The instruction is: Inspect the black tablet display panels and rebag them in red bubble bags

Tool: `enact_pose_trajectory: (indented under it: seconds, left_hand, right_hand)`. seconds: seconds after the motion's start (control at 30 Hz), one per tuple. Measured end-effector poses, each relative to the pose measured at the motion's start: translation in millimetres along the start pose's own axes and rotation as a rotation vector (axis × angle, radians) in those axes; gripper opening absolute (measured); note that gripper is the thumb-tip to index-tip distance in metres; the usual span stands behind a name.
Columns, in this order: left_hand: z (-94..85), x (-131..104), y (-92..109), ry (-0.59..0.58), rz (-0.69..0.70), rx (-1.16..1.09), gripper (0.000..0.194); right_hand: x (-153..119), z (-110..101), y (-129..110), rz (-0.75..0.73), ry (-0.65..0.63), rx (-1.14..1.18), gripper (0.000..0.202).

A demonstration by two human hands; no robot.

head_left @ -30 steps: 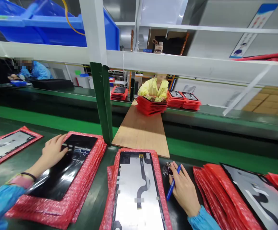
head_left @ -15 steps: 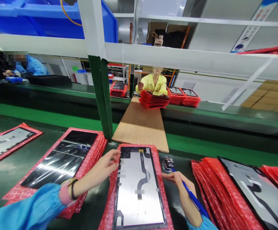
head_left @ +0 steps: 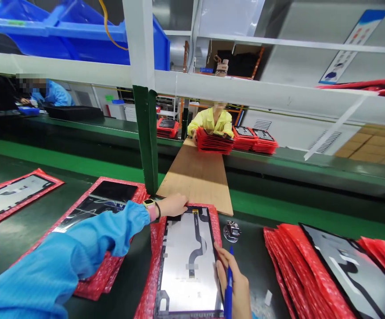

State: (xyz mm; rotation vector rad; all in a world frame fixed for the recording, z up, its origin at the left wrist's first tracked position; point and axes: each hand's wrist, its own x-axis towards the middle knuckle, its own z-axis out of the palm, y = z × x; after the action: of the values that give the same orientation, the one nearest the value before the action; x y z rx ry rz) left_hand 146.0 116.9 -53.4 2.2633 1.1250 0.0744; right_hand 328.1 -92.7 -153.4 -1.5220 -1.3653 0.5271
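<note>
A display panel (head_left: 179,283) lies back side up in front of me on red bubble-wrap sleeves (head_left: 216,221), with a dark flex cable (head_left: 197,239) along its middle. My left hand (head_left: 174,205) is closed at the panel's top left edge; its fingertips are partly hidden. At the right edge, the fingers of my right hand (head_left: 235,281) touch the panel. A blue pen (head_left: 228,288) is held in that same hand, tip pointing away from me. Just beyond the right hand stands a small metal-and-clear dispenser-like object (head_left: 232,231), its kind unclear.
Red-sleeved panel stacks lie at left (head_left: 112,190) and right (head_left: 298,261). A wooden board (head_left: 199,173) bridges to the far bench, where a person in yellow (head_left: 208,120) holds a red stack (head_left: 214,142). A green post (head_left: 145,137) and white shelf beam (head_left: 245,84) stand ahead.
My left hand has moved right and forward to the panel's top edge, its fingers closing. My right hand has come in against the right edge, the pen turning more upright.
</note>
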Motion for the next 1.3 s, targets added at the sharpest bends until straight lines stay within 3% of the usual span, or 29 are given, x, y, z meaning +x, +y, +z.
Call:
enact_pose_trajectory:
  seconds: [0.27,0.5,0.6,0.73,0.83,0.93,1.07,1.3]
  left_hand:
    - [-20.4,28.0,20.9,-0.177,-0.071,-0.063,0.032]
    - [-39.3,23.9,36.4,-0.486,-0.079,-0.262,0.027]
    - [-50.1,14.6,34.8,-0.536,-0.038,-0.42,0.024]
    - [-75.8,-5.9,24.1,-0.384,0.056,-0.667,0.022]
    - [-92.7,-26.8,15.9,-0.184,0.137,-0.865,0.034]
    - [-96.2,-48.2,14.3,0.042,0.22,-1.048,0.046]
    - [-79.1,-67.9,24.4,0.32,0.305,-1.225,0.049]
    - [-30.6,-75.5,65.3,0.683,0.479,-1.458,0.034]
  right_hand:
    - [-0.7,-1.4,5.6,-0.002,-0.024,-0.001,0.035]
    - [-5.1,8.5,18.9,0.07,0.117,0.123,0.037]
    - [-6.1,10.9,15.6,0.119,0.152,0.241,0.042]
    - [-6.0,8.5,19.3,0.183,0.251,0.334,0.043]
    - [-4.0,-1.1,31.1,0.204,0.259,0.315,0.044]
    - [0.9,-13.5,32.9,0.176,0.25,0.368,0.041]
    - [15.4,-29.2,-0.3,0.033,0.296,0.612,0.036]
    - [52.6,-52.5,-78.1,0.013,0.31,0.838,0.035]
